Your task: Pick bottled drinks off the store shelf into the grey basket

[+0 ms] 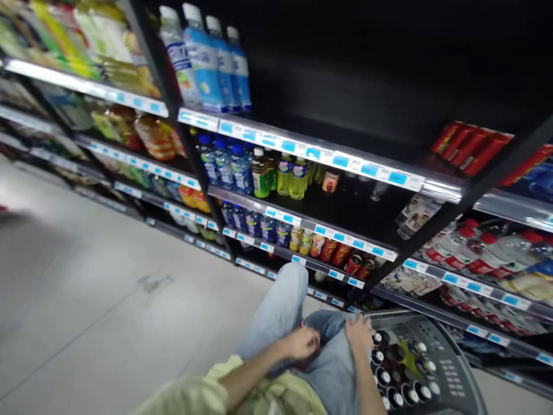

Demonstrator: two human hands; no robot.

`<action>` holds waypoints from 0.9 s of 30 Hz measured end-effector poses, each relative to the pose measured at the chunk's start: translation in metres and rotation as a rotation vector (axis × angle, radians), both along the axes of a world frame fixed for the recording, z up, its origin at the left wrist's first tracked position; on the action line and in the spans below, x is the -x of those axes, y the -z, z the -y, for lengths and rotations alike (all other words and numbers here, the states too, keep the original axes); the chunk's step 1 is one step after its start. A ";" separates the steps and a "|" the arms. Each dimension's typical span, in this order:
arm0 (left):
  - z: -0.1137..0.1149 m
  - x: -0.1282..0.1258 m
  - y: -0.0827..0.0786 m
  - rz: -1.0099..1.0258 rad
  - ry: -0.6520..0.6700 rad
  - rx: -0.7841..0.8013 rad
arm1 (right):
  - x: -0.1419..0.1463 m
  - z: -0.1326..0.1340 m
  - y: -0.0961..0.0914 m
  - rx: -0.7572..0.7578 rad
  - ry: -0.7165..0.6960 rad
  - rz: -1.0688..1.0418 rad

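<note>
My left hand [303, 343] rests on my lap, its fingers curled in, with nothing visible in it. My right hand [359, 335] lies over my right thigh, its fingers spread at the near edge of a grey basket [464, 357]. Several dark bottles with white caps [395, 396] stand in that basket, along with a yellow-green item [408, 357]. My bent knees in blue jeans [276, 305] are between me and the shelves.
A dark shelf rack [302, 150] crosses the view ahead, edged with blue and white price labels. It carries blue-labelled bottles [216, 69], blue-capped bottles [239, 170], cans [330, 251] and red-capped bottles [488, 251]. Grey floor [108, 311] stretches to the left.
</note>
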State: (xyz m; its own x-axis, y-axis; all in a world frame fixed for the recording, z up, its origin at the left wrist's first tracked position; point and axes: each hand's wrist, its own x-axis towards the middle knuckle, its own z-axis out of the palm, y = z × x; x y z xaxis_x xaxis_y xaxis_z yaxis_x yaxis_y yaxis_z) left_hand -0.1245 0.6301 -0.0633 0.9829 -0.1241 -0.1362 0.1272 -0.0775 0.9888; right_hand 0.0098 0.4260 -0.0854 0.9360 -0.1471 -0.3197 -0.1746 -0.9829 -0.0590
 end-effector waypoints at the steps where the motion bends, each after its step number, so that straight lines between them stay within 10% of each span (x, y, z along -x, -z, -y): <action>1: -0.008 -0.009 -0.010 0.007 -0.019 -0.045 | 0.002 0.001 -0.001 0.010 -0.007 -0.002; 6: -0.083 -0.082 -0.087 0.231 -0.201 -0.384 | 0.004 0.010 -0.002 0.007 -0.032 -0.021; 12: -0.196 -0.175 -0.230 0.544 -0.459 -0.716 | 0.001 0.011 0.005 -0.032 -0.011 0.016; 17: -0.247 -0.233 -0.326 0.610 -0.551 -0.971 | 0.002 0.007 0.007 -0.040 0.002 0.039; 27: -0.253 -0.292 -0.398 -0.020 -0.371 -1.516 | 0.006 0.003 0.000 -0.076 0.018 0.101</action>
State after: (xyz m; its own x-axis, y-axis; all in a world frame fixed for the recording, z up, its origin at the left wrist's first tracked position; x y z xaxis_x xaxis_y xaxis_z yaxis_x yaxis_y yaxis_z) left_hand 0.1671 0.8828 0.3346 0.9227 0.3766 0.0826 0.3765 -0.9263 0.0169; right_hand 0.0037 0.4232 -0.0849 0.9615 -0.1433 -0.2346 -0.1817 -0.9717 -0.1511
